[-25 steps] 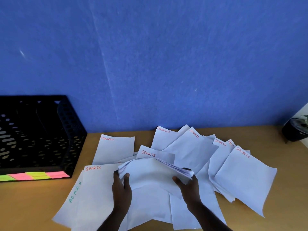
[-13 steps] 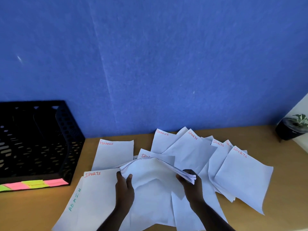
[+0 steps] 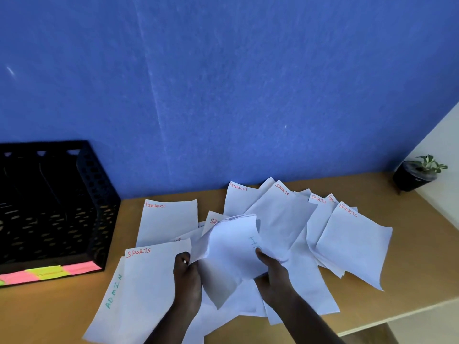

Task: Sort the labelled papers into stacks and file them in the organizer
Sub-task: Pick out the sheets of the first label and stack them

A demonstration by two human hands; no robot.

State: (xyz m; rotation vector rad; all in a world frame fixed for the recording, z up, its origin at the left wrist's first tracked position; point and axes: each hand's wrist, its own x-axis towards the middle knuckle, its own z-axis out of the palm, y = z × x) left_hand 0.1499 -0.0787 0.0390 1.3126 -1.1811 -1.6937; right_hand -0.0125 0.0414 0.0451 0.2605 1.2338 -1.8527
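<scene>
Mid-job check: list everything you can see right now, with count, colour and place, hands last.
Curled bundle of white paper sheets: one bundle, white, held up at centre.
Loose labelled white sheets: many, overlapping, exact count unclear; red SPORTS and FINANCE labels, one green ADMIN; spread across the desk.
Black perforated plastic organizer: one, far left against the wall.
Pink and yellow-green sticky labels: a row along the organizer's front edge.
Small potted plant in a black pot: one, far right corner.
Wooden desk: one, tan.
Blue wall: behind the desk.
Left hand: grips the bundle's left edge.
Right hand: grips its right side.
</scene>
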